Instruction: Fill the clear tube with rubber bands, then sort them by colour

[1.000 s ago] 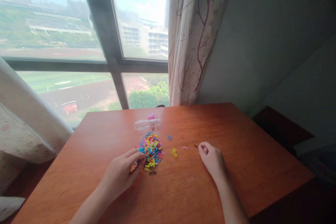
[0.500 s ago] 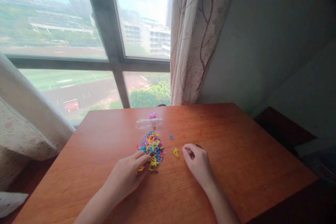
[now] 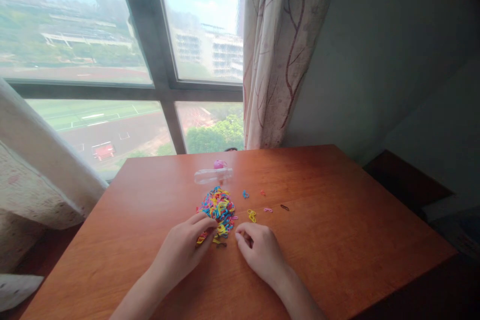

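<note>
A heap of small coloured rubber bands [image 3: 218,208] lies in the middle of the wooden table [image 3: 337,220]. My left hand [image 3: 186,249] rests at the heap's near left edge, fingers curled with their tips on the bands. My right hand [image 3: 260,251] sits just right of the heap's near edge, its fingers pinched together; what they hold, if anything, is too small to see. Loose bands lie to the right: a yellow one [image 3: 251,215], a pink one [image 3: 267,209], a dark one [image 3: 284,207], a blue one [image 3: 245,194].
A clear plastic case [image 3: 212,176] with a pink piece [image 3: 219,164] behind it lies beyond the heap. A window and a patterned curtain [image 3: 277,50] stand behind the table. A dark wooden piece [image 3: 405,182] sits to the right, lower than the tabletop.
My right hand has moved left from beside the dark band to the heap's near edge, leaving the dark band on the table. My left hand has stayed at the heap.
</note>
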`<move>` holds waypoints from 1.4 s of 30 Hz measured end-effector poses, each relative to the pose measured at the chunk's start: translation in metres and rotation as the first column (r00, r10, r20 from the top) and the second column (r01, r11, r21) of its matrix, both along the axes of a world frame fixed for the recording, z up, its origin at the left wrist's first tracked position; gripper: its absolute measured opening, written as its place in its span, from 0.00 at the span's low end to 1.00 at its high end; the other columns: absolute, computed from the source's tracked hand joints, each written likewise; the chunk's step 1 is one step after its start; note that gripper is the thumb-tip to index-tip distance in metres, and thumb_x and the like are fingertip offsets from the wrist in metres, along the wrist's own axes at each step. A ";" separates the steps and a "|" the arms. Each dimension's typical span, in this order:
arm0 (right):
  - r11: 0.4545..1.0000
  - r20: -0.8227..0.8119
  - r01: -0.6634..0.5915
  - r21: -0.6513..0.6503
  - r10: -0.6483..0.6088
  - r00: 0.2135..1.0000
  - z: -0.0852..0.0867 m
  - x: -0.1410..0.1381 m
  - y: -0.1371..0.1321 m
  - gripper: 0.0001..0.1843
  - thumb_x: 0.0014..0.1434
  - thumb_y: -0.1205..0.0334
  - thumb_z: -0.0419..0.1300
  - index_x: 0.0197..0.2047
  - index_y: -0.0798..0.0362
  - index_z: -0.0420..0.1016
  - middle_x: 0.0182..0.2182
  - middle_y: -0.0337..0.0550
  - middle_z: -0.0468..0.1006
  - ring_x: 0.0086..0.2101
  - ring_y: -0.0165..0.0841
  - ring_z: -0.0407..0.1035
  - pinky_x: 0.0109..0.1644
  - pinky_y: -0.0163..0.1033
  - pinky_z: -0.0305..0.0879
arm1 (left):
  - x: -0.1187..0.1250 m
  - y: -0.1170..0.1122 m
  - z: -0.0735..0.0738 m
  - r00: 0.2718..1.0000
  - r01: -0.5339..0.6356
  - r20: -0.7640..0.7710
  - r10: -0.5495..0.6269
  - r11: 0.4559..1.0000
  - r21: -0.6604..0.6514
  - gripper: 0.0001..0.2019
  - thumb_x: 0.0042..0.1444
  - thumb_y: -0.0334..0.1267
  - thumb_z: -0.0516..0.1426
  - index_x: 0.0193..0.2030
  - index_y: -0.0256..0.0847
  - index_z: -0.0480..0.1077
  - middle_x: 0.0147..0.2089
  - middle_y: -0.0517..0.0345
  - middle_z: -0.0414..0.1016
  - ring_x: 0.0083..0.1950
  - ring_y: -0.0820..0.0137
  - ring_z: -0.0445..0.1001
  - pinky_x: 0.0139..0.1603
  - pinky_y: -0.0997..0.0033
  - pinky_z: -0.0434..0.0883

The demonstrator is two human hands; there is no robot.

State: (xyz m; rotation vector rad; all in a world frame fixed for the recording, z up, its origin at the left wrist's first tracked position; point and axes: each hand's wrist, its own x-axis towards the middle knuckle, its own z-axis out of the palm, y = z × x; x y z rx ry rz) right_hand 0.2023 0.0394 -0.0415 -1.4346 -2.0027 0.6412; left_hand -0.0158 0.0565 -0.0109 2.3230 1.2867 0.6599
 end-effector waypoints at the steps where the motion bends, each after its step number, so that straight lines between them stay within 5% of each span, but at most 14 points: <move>1: 1.000 0.010 -0.002 0.002 0.002 1.000 0.000 0.000 0.000 0.09 0.61 0.66 0.55 0.32 0.50 0.75 0.24 0.37 0.76 0.26 0.30 0.69 0.32 0.32 0.55 | 0.001 0.000 0.001 0.999 -0.006 0.031 0.006 1.000 -0.007 0.09 0.63 0.32 0.50 0.40 0.44 0.72 0.40 0.56 0.76 0.39 0.70 0.76 0.39 0.76 0.70; 12: 1.000 -0.008 -0.021 -0.002 0.021 1.000 0.002 0.001 0.001 0.08 0.60 0.67 0.56 0.34 0.50 0.76 0.26 0.37 0.77 0.27 0.29 0.69 0.32 0.32 0.56 | 0.019 0.012 0.014 0.998 -0.032 0.061 0.032 0.999 0.003 0.08 0.62 0.37 0.53 0.37 0.42 0.73 0.35 0.57 0.77 0.34 0.70 0.74 0.35 0.74 0.69; 19: 0.998 -0.219 0.010 -0.065 -0.024 0.975 0.006 0.002 0.003 0.18 0.58 0.66 0.58 0.52 0.49 0.74 0.19 0.30 0.67 0.21 0.27 0.62 0.26 0.29 0.54 | 0.029 0.011 0.018 0.993 0.046 0.111 -0.041 0.998 -0.045 0.08 0.60 0.34 0.53 0.36 0.42 0.74 0.34 0.56 0.77 0.33 0.70 0.74 0.34 0.75 0.69; 25: 0.999 -0.236 0.038 -0.024 -0.043 0.971 0.007 0.000 0.004 0.08 0.60 0.65 0.57 0.37 0.52 0.79 0.22 0.35 0.74 0.23 0.27 0.65 0.28 0.31 0.55 | 0.032 0.009 0.019 0.989 0.025 0.147 -0.013 0.997 -0.080 0.08 0.60 0.34 0.54 0.35 0.40 0.75 0.31 0.57 0.77 0.30 0.71 0.72 0.33 0.75 0.68; 31: 0.999 -0.129 0.041 -0.012 -0.042 0.991 0.005 0.001 0.003 0.08 0.61 0.65 0.56 0.35 0.51 0.78 0.25 0.37 0.78 0.25 0.29 0.68 0.30 0.32 0.57 | 0.038 0.019 0.024 0.984 -0.036 0.173 0.036 0.999 -0.001 0.07 0.60 0.35 0.54 0.35 0.41 0.74 0.31 0.58 0.77 0.29 0.72 0.71 0.31 0.75 0.67; 37: 0.998 0.023 -0.057 -0.002 0.057 0.998 0.007 0.003 0.000 0.08 0.60 0.68 0.57 0.35 0.48 0.78 0.30 0.38 0.81 0.31 0.32 0.74 0.34 0.32 0.59 | 0.066 0.043 0.030 0.986 0.031 -0.167 -0.027 0.999 0.023 0.08 0.56 0.29 0.54 0.32 0.42 0.75 0.34 0.55 0.77 0.34 0.68 0.75 0.33 0.73 0.67; 42: 0.995 0.029 -0.100 -0.005 0.100 0.995 0.009 0.005 0.001 0.08 0.59 0.68 0.59 0.36 0.48 0.78 0.34 0.38 0.82 0.35 0.33 0.75 0.37 0.32 0.61 | 0.086 0.059 0.023 0.961 0.108 -0.254 -0.105 0.994 -0.005 0.08 0.53 0.29 0.57 0.28 0.43 0.75 0.33 0.58 0.78 0.32 0.67 0.76 0.31 0.73 0.65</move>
